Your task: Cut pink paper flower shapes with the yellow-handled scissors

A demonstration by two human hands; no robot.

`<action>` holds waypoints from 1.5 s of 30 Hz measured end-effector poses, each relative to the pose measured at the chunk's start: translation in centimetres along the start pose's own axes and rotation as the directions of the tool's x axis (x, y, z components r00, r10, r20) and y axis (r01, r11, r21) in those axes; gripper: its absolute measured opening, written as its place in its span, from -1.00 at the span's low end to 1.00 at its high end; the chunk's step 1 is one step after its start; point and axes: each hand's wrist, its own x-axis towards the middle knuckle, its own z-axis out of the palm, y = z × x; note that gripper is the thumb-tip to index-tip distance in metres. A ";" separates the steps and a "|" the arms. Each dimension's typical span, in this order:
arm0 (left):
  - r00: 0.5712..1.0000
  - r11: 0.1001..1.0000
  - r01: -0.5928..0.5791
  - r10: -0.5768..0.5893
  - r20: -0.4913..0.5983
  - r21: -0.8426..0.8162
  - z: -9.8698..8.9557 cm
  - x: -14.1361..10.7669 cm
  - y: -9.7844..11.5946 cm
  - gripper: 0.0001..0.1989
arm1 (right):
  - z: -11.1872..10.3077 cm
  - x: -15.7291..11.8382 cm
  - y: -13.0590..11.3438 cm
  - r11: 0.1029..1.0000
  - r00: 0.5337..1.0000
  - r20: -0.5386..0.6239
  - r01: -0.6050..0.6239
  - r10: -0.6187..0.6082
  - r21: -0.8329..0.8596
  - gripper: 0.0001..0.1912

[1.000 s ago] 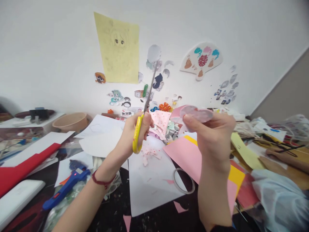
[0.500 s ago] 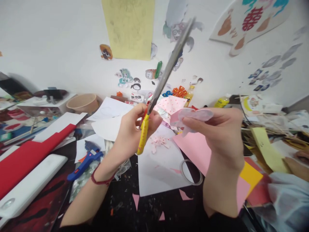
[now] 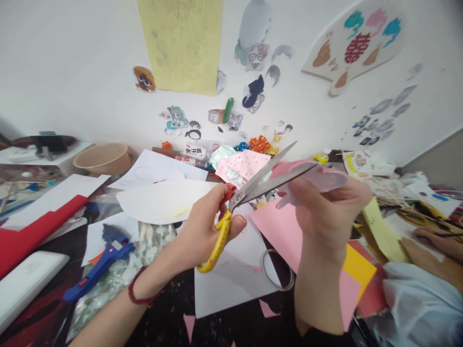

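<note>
My left hand (image 3: 211, 224) grips the handles of a pair of scissors (image 3: 220, 241), one handle yellow and the other red-orange. The blades are spread and point up to the right, with the lower blade crossing by the fingers of my right hand (image 3: 323, 212). Between the thumb and fingers of my right hand is a thin, pale pink and whitish paper piece (image 3: 325, 179). Whether the blade touches this piece is hard to tell. Below both hands lies a white sheet (image 3: 224, 284) on the dark table.
A blue glue gun (image 3: 103, 262) lies at the left near a white case (image 3: 31, 284). Pink paper (image 3: 277, 229) and a tape ring (image 3: 265, 270) are below my right hand. Another person's hand (image 3: 437, 243) is at the far right.
The scissors have opened and swung down to the right, bringing their blades close to my right hand and the paper piece. The whole view has shifted slightly.
</note>
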 end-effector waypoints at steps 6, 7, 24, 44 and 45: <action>0.998 0.999 0.047 -0.046 0.038 -0.026 0.0 -0.1 -0.1 -0.65 | 0.1 0.1 -0.3 0.997 0.993 0.097 0.064 -0.069 0.047 -0.77; 0.998 0.998 0.051 -0.050 0.042 -0.023 -0.1 -0.1 -0.1 -0.66 | 0.1 0.1 -0.2 0.996 0.993 0.094 0.071 -0.075 0.049 -0.76; 0.999 0.997 0.007 -0.003 0.043 -0.078 0.1 -0.5 0.6 -0.72 | 0.9 0.1 -1.1 0.990 0.976 0.171 0.130 -0.138 0.055 -0.88; 0.998 0.994 0.030 -0.036 0.053 0.105 -0.8 -0.3 1.0 -0.70 | -0.4 0.6 -0.1 0.958 0.936 0.202 0.286 -0.287 0.035 -0.83; 0.998 0.993 0.026 -0.032 0.050 0.119 -0.8 -0.3 1.0 -0.70 | -0.5 0.6 -0.2 0.956 0.935 0.203 0.291 -0.292 0.035 -0.85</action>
